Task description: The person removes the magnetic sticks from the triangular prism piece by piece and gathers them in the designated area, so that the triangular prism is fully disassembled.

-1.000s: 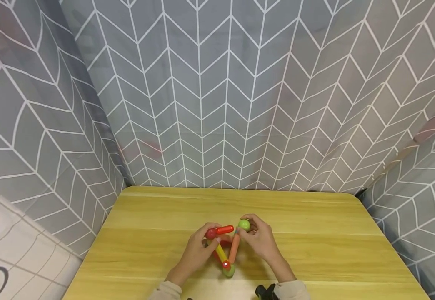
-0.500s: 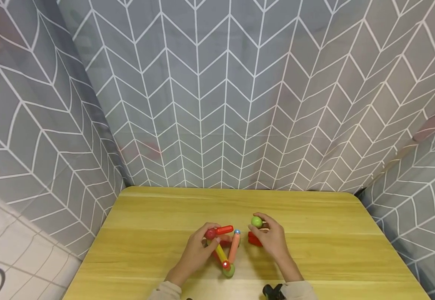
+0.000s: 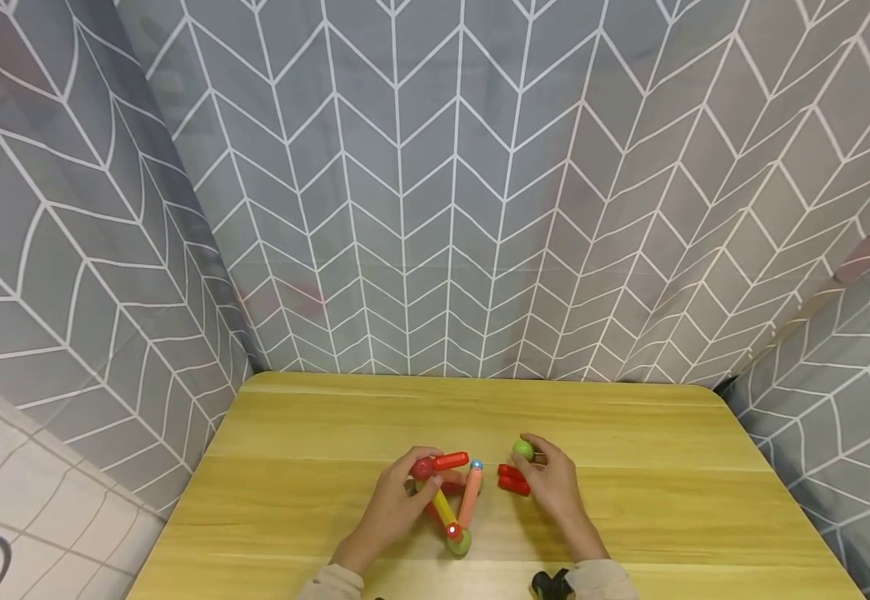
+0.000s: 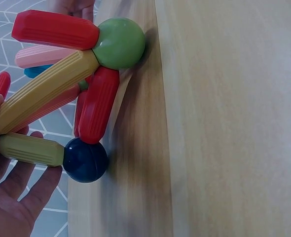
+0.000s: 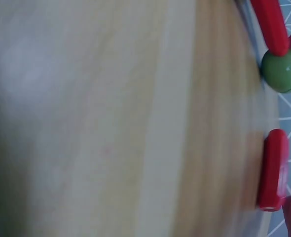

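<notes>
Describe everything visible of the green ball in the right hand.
The green ball is round and bright light green, with a smooth, glossy surface that looks like plastic. The right hand pinches it between thumb and fingers, which hide part of it. No rod shows joined to it. It is apart from the rod-and-ball frame on its left and just beyond two red rods. Whether it touches the table cannot be told.

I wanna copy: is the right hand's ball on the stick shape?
No, off: the right hand holds the green ball apart from the stick shape.
</notes>
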{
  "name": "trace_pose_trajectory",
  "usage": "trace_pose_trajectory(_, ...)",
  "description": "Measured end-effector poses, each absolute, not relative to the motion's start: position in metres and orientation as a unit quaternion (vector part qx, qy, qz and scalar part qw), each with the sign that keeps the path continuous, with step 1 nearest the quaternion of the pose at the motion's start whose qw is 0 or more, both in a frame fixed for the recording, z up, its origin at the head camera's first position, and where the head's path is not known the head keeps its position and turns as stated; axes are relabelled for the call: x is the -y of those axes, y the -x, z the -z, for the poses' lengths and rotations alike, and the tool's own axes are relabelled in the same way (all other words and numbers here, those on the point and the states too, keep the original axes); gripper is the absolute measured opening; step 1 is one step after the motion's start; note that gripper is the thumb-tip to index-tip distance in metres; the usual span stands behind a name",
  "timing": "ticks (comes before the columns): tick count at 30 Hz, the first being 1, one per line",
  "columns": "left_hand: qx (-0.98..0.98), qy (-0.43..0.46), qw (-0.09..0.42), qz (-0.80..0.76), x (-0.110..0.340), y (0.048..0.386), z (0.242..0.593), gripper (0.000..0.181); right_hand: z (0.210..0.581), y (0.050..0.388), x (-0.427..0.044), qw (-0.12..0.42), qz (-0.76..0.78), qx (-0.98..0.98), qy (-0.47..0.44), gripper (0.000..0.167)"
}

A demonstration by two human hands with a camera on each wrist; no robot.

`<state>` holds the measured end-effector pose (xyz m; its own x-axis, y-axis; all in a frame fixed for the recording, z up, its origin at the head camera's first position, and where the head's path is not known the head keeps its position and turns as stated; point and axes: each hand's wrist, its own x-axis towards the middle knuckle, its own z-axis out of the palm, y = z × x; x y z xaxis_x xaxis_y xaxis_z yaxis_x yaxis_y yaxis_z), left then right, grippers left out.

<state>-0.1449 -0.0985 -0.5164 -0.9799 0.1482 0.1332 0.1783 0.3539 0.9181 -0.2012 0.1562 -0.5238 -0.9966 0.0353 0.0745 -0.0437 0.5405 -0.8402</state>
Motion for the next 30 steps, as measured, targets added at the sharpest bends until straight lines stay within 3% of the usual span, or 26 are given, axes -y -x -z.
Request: trace_pose_trajectory(30,0.828,0.096,0.022,0.553,0.095,0.143,0.516,0.029,0.540,0.209,-0.162,0.022,-0.450,0.893,0.020,0.039)
